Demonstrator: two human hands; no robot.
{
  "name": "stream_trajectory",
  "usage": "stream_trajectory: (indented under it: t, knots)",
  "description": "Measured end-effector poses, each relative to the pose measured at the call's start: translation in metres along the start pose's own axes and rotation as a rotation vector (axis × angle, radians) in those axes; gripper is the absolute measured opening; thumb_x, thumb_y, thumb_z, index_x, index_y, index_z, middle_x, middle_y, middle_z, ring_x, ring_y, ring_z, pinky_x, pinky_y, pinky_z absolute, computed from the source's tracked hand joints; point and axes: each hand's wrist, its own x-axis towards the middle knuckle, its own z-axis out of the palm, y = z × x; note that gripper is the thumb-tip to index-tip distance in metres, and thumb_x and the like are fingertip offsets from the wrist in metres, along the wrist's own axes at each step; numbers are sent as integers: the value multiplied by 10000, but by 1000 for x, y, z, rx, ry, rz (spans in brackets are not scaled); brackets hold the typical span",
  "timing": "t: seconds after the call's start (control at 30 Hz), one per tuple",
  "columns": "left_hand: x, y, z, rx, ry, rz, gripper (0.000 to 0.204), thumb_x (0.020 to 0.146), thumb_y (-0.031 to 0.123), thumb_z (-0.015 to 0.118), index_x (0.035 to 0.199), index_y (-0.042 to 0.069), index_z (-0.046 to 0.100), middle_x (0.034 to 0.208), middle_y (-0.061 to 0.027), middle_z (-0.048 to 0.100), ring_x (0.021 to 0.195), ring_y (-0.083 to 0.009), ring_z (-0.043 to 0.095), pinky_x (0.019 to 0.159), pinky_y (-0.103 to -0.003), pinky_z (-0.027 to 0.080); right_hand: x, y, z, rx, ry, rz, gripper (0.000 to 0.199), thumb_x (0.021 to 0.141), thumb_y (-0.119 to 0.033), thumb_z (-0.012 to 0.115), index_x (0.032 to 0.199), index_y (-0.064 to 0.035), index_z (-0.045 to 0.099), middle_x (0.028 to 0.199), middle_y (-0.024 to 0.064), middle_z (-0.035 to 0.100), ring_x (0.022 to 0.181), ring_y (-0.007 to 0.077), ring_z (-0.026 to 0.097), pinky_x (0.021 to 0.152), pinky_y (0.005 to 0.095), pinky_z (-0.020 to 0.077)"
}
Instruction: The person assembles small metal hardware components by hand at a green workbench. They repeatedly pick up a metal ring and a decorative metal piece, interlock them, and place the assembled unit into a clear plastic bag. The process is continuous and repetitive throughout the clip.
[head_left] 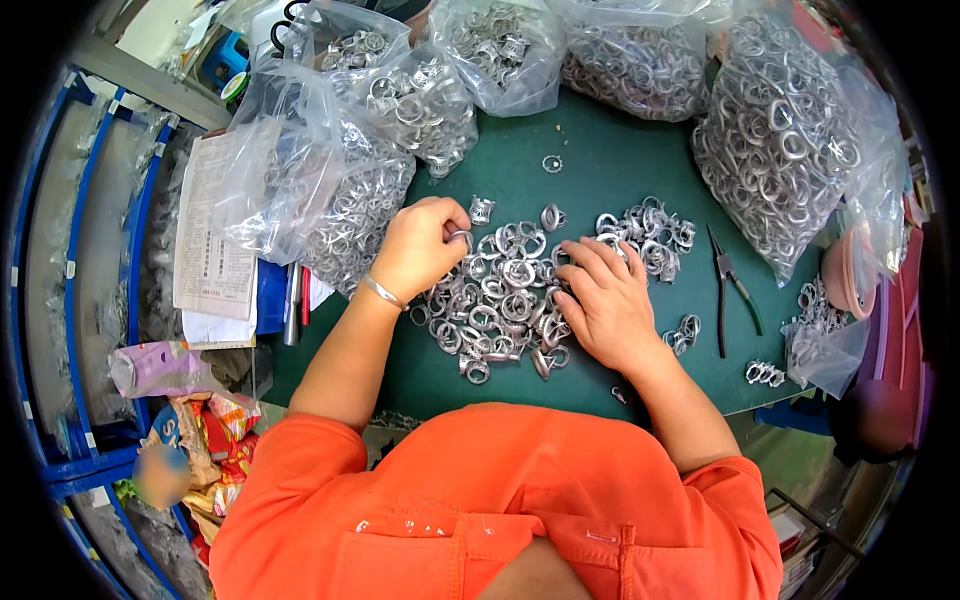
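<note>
A loose heap of small silver metal rings (500, 300) lies on the green table top (600, 170). My left hand (420, 245) rests at the heap's left edge, its fingers curled and pinching a ring at the fingertips. On the heap's right side lies my right hand (605, 300), palm down, with the fingers spread over the rings. A second, smaller cluster of rings (650, 230) sits just beyond my right hand. I wear a thin silver bangle (383, 292) on the left wrist and orange sleeves.
Several clear plastic bags full of rings (775, 140) crowd the table's far and left sides. Black pliers (725, 285) lie to the right. Papers (212, 230) and pens (293, 305) sit at the left edge, with blue shelving (70, 300) beyond.
</note>
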Motion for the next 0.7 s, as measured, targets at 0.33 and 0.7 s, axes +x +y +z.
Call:
stream_trajectory:
  t: [0.33, 0.7]
  knots:
    - [-23, 41, 17, -1100, -347, -211, 108, 908, 32, 604, 994, -29, 625, 867, -103, 679, 773, -154, 672, 663, -262, 557, 19, -23, -11, 563, 81, -3, 381, 802, -98, 691, 1164, -84, 571, 1095, 78, 594, 964, 239, 571, 800, 364, 435]
    - [4, 8, 22, 167, 86, 322, 121, 771, -14, 652, 889, 8, 636, 883, -130, 582, 832, -311, 597, 728, -361, 490, 2, 5, -23, 1705, -45, 801, 150, 915, -108, 614, 800, -58, 533, 687, 32, 580, 514, 70, 504, 396, 208, 345]
